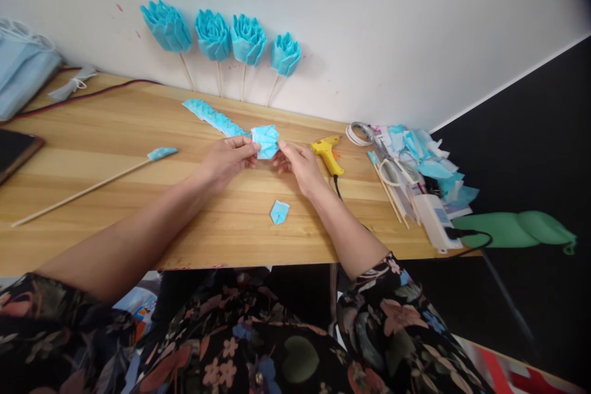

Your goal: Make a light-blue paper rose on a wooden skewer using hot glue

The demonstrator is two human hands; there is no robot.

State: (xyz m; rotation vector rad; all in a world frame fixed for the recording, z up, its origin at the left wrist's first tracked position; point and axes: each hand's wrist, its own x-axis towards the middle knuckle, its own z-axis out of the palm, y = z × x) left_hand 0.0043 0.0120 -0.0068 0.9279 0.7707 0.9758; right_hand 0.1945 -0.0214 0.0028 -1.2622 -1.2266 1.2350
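Observation:
Between my two hands is a folded piece of light blue fabric (266, 141), creased and pale-edged. My left hand (229, 159) pinches its left edge, and my right hand (299, 163) pinches the right edge. Just behind my left hand, a row of overlapping folded blue pieces (213, 117) lies slantwise on the table. A single small folded blue piece (279, 212) rests on the wood in front of my hands. To the left lies a thin wooden stick (87, 189) with a blue wrapped tip (162, 152).
Several blue fabric flowers on sticks (213, 36) lean against the wall. To the right are a yellow glue gun (328, 152), a tape roll (360, 133), scissors (391, 171), blue scraps (427, 154) and a white power strip (434, 221). A phone (17, 151) sits at far left.

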